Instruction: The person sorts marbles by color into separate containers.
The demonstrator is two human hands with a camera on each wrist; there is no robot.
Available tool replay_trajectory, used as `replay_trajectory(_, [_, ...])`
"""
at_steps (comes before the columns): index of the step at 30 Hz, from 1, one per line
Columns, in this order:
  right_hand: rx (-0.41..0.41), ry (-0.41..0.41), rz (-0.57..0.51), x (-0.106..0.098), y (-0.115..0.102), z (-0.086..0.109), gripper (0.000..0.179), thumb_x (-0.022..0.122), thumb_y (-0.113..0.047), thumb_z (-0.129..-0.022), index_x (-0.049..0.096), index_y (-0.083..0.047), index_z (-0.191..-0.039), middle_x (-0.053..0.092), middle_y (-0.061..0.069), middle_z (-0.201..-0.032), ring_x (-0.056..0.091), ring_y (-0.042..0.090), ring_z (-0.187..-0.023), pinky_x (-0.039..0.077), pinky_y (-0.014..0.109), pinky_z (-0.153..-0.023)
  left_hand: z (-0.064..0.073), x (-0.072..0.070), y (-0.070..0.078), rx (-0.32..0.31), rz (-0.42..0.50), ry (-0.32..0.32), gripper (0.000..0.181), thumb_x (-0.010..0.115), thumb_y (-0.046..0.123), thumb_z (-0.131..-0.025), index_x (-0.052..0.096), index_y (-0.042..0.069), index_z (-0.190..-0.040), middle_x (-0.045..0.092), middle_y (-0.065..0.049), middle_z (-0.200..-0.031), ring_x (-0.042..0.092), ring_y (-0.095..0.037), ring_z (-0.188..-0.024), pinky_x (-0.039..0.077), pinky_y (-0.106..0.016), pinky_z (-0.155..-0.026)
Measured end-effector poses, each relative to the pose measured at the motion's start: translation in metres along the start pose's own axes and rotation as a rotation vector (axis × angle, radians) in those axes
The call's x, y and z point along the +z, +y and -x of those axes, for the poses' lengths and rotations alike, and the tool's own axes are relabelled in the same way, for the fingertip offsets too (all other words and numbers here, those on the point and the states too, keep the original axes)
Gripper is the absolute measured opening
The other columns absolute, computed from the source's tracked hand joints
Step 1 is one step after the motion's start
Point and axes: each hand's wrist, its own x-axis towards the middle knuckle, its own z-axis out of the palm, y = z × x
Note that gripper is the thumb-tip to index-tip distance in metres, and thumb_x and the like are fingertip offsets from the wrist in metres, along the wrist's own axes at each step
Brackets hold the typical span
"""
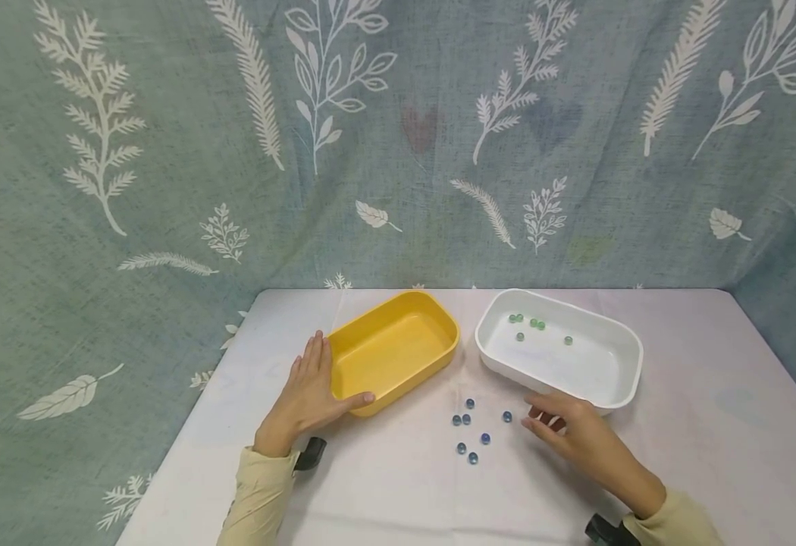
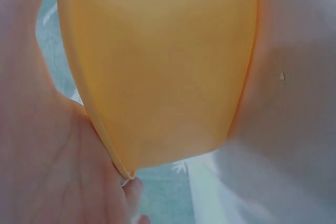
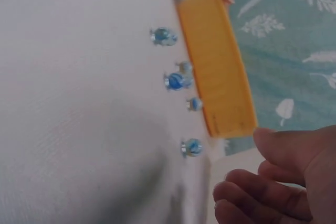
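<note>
My left hand (image 1: 308, 394) rests against the near left end of a yellow tray (image 1: 398, 383), its fingers straight along the outside and its thumb over the front rim. In the left wrist view the palm (image 2: 68, 166) lies along the tray's edge. Several blue glass marbles (image 1: 485, 439) lie loose on the table between the trays. My right hand (image 1: 582, 432) hovers just right of the nearest blue marble (image 1: 507, 417), fingers loosely bent and apart from the thumb. Nothing shows between those fingers in the right wrist view.
A white tray (image 1: 603, 371) stands at the back right, behind my right hand, with several pale green marbles (image 1: 534, 323) inside. Both trays sit on a white-covered table (image 1: 384, 485). A green leaf-patterned cloth (image 1: 418, 189) hangs behind the table's far edge.
</note>
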Motion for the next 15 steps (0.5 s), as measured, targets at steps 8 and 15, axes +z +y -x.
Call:
replay_trajectory(8, [0.089,-0.097,0.019,0.010,0.003,-0.005,0.028,0.079,-0.013,-0.090,0.077,0.000,-0.115,0.064,-0.011,-0.078,0.052,-0.005,-0.071,0.051,0.020,-0.063,0.001,-0.001,-0.001,0.015,0.009,0.007,0.140,0.065,0.084,-0.077,0.003,-0.010,-0.162,-0.005,-0.027,-0.173,0.003,-0.045,-0.162,0.015,-0.065,-0.128])
replay_trajectory(15, [0.122,-0.110,0.055,0.017,0.004,-0.011,0.026,0.080,-0.015,-0.090,0.079,-0.001,-0.112,0.061,-0.011,-0.075,0.047,-0.001,-0.067,0.044,0.019,-0.060,-0.001,0.000,-0.002,0.009,0.034,-0.003,0.142,0.067,0.083,-0.076,0.001,-0.008,-0.163,-0.006,-0.025,-0.173,0.003,-0.044,-0.162,0.016,-0.063,-0.128])
